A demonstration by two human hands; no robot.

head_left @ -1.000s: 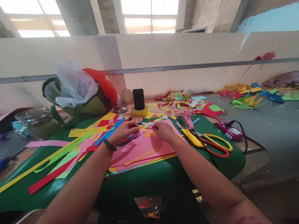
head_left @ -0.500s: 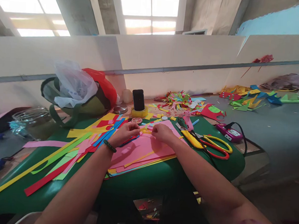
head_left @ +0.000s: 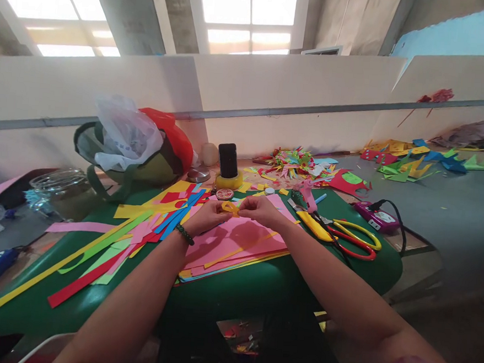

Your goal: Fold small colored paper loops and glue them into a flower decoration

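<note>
My left hand and my right hand meet just above a stack of pink paper sheets on a green table. Both pinch a small yellow paper piece held between them, fingers closed on it. A dark beaded bracelet sits on my left wrist. The paper piece is lifted slightly off the sheets and partly hidden by my fingers.
Long paper strips in several colours lie left. Yellow and red scissors and a yellow knife lie right. A phone stands on a tape roll. A bag, glass jar and paper scraps sit behind.
My hands were picking among small scraps on the pink sheets; now they have risen a little and come together, holding the yellow paper piece between them.
</note>
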